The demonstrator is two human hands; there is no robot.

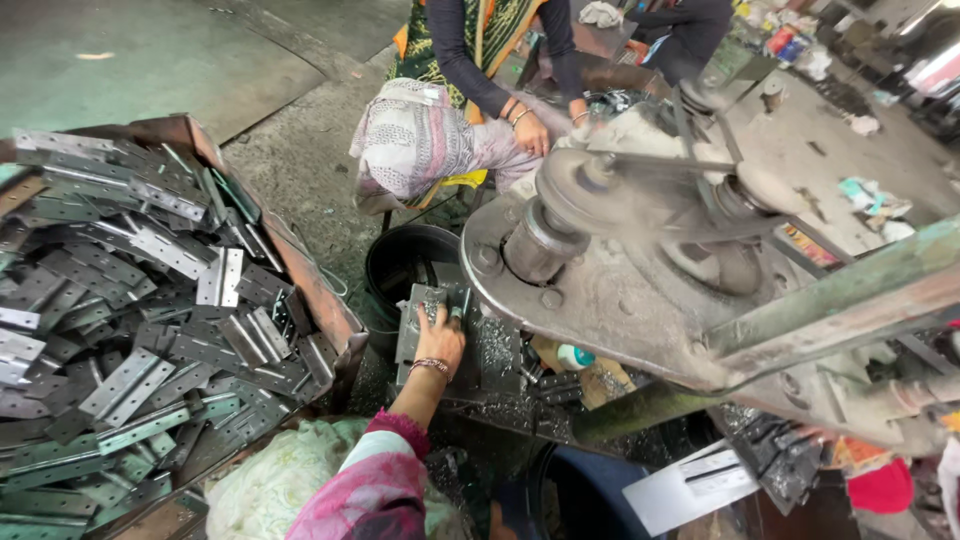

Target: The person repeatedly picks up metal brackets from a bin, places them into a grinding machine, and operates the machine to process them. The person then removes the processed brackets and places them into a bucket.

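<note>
the left hand reaches forward, fingers curled down on a grey metal plate lying on the press bed under the big flywheel. just beyond sits a black bucket. a crate of hinges fills the left side. the right hand is out of sight.

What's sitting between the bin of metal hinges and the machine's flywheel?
In the head view, a black bucket and the left hand on a metal plate.

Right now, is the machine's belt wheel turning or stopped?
Turning: the belt wheel and its belts are smeared with motion blur, while the hinge plates in the crate beside it look sharp.
</note>
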